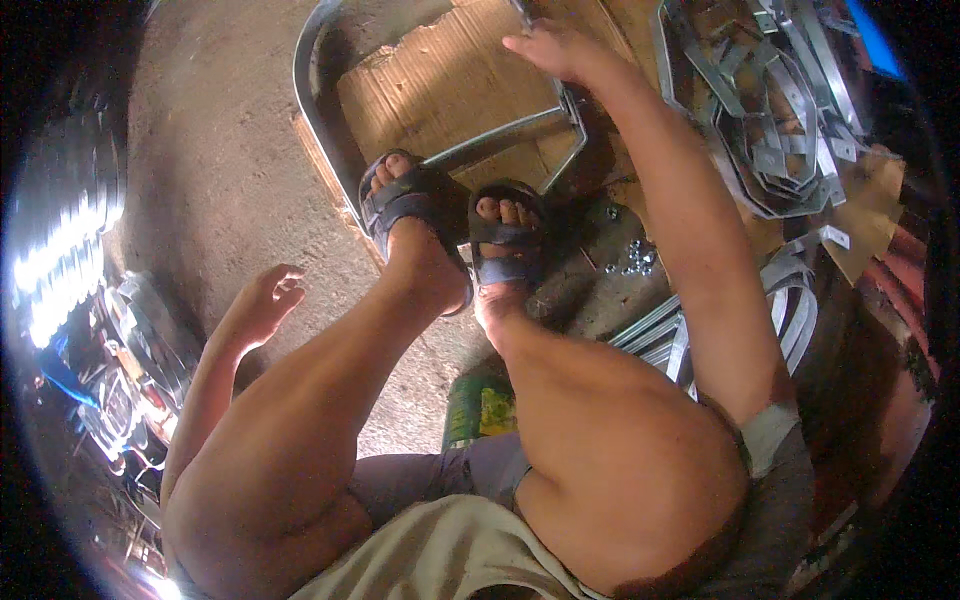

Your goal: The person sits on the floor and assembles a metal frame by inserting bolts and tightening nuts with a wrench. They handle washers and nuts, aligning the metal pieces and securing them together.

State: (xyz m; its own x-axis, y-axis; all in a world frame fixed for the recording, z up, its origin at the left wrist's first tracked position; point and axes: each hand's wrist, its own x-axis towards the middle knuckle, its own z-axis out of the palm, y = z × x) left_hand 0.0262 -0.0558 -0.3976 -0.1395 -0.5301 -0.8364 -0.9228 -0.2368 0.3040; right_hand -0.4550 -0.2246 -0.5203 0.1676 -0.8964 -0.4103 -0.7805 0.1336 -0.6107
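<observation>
A bent flat-bar metal frame [303,75] with a crossbar [497,139] lies on the ground ahead of me, over a sheet of cardboard [430,85]. At its far right side, my right hand [553,50] closes over the frame's bar; the thumb sticks out to the left and most of the fingers are hidden. My left hand [268,305] hangs beside my left knee, fingers loosely curled and apart, with nothing in it. My sandalled feet [507,230] rest at the frame's near end, the left one against it.
Several small metal nuts [635,260] lie right of my feet. Bent metal brackets [770,130] are heaped at the far right, with more strips [655,330] below. A green container [480,408] stands between my legs. Shiny metal parts [130,350] pile up at the left.
</observation>
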